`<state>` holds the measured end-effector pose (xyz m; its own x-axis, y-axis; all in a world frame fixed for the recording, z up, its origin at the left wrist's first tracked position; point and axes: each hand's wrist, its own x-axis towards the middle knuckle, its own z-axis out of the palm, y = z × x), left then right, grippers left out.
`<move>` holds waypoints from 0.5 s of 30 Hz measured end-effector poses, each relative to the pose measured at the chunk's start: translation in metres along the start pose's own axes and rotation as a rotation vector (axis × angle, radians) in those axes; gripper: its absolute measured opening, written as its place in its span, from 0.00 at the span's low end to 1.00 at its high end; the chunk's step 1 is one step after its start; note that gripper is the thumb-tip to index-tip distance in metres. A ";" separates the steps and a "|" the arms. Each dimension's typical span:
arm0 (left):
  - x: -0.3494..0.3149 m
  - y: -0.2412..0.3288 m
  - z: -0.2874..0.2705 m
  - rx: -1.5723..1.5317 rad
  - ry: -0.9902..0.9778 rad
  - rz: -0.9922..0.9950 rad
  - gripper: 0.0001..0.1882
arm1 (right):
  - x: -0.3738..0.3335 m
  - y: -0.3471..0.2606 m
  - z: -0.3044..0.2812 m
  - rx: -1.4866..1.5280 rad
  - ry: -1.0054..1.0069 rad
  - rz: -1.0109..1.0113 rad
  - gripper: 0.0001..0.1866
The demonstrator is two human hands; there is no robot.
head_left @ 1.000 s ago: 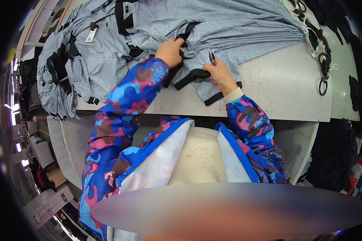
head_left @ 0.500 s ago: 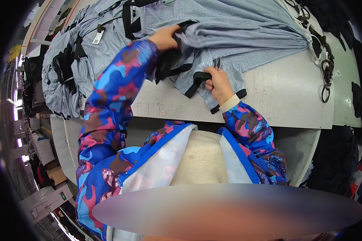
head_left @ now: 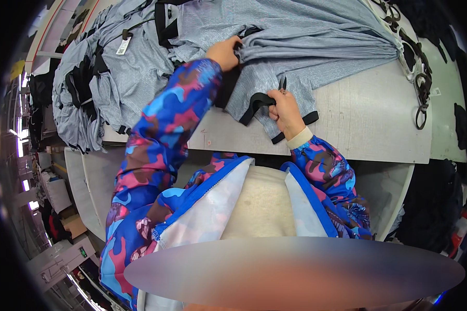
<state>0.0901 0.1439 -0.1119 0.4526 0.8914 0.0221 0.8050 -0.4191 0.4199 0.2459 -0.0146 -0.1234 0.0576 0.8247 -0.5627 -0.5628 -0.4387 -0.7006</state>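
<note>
A grey, finely striped garment (head_left: 316, 44) with black trim lies spread over the table. My left hand (head_left: 223, 54) is closed on a gathered fold of it, and the fingertips are partly hidden in the cloth. Nearer to me, my right hand (head_left: 285, 110) grips the black trim (head_left: 255, 106) at one end of the garment. Two slim dark points, like the blades of thread snips (head_left: 283, 83), stick up from the same right hand; their handles are hidden in the fist. Black cloth shows below my left wrist.
More grey garments with black trim (head_left: 135, 67) are heaped on the left, one with a white tag (head_left: 122, 46). The pale table (head_left: 368, 119) has its near edge just before my body. Dark straps with loops (head_left: 420, 98) lie at the right, and dark cloth (head_left: 428, 202) is piled below.
My left hand has moved slightly right and down along the garment, and the black cloth it was swinging now lies lower. My right hand has hardly moved and keeps its grip.
</note>
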 end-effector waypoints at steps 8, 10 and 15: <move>0.045 -0.041 -0.047 -0.373 -0.354 0.022 0.28 | -0.005 0.002 0.010 0.024 0.009 0.006 0.08; 0.041 -0.042 -0.041 -0.391 -0.359 0.098 0.29 | -0.003 0.005 0.008 0.035 0.004 0.017 0.08; 0.001 -0.016 -0.011 -0.215 -0.099 0.162 0.37 | -0.002 0.006 0.008 0.050 0.043 0.029 0.08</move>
<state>0.0734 0.1538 -0.1087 0.6125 0.7902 0.0201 0.6244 -0.4993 0.6007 0.2357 -0.0161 -0.1235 0.0752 0.7951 -0.6017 -0.6048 -0.4434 -0.6615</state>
